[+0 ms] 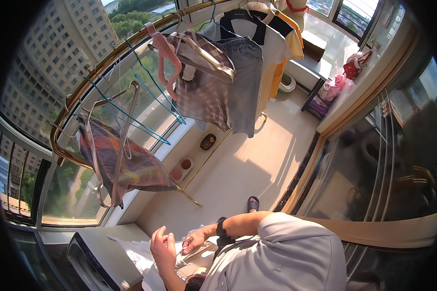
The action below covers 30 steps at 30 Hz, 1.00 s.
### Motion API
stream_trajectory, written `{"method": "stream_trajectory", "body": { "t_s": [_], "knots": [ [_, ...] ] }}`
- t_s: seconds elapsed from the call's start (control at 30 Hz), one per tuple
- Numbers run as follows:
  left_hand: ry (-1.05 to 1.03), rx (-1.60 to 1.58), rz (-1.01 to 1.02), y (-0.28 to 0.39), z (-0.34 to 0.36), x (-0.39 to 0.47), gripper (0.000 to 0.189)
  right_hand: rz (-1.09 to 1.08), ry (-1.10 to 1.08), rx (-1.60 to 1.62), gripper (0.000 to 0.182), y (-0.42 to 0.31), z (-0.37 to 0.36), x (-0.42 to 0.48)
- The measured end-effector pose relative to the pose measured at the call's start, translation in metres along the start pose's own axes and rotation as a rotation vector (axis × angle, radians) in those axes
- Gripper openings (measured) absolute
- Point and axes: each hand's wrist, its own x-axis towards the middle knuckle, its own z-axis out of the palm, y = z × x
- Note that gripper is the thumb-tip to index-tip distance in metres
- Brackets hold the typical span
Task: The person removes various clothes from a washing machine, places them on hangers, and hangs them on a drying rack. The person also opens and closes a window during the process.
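Observation:
My left hand (162, 251) is raised at the lower middle, fingers upright and thumb apart, with nothing visible in it. Beside it, my right hand (199, 238) is closed around the top of what looks like a clothes hanger (188, 240), whose curved hook shows at the fingers. White cloth (136, 254) spreads below and behind both hands, against my front. A beige piece (196, 256) lies under the right hand, and I cannot tell whether it is hanger or fabric. A dark band circles my right wrist.
A brass clothes rail (105, 54) curves along the windows. It carries a plaid garment (127, 160), bare blue hangers (151, 87), a pink hanger (164, 58), grey shorts (245, 83) and several shirts. A washing machine (105, 247) stands lower left. A sliding glass door (349, 174) is right.

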Motion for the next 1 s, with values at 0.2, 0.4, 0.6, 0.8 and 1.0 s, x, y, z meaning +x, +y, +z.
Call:
{"method": "stream_trajectory", "body": {
  "t_s": [0.2,0.4,0.6,0.8,1.0],
  "knots": [
    [-0.137,-0.151,-0.071,0.01,0.039,0.03,0.029,0.349,0.92,-0.298,0.043,0.014,-0.166,-0.231],
    [-0.209,-0.157,0.086,0.028,0.081,0.09,0.028,0.714,2.539,-1.271,0.026,-0.257,-0.156,-0.664],
    [-0.208,-0.278,0.243,0.046,0.109,0.127,0.028,0.307,2.402,-1.663,0.016,-0.297,-0.058,-0.724],
    [-0.266,-0.275,0.188,0.036,0.108,0.124,0.03,0.449,2.241,-1.217,0.035,-0.194,-0.048,-0.654],
    [-0.303,-0.258,0.176,0.019,0.103,0.107,0.031,0.573,1.678,-0.787,0.043,-0.057,-0.028,-0.524]
  ]
}}
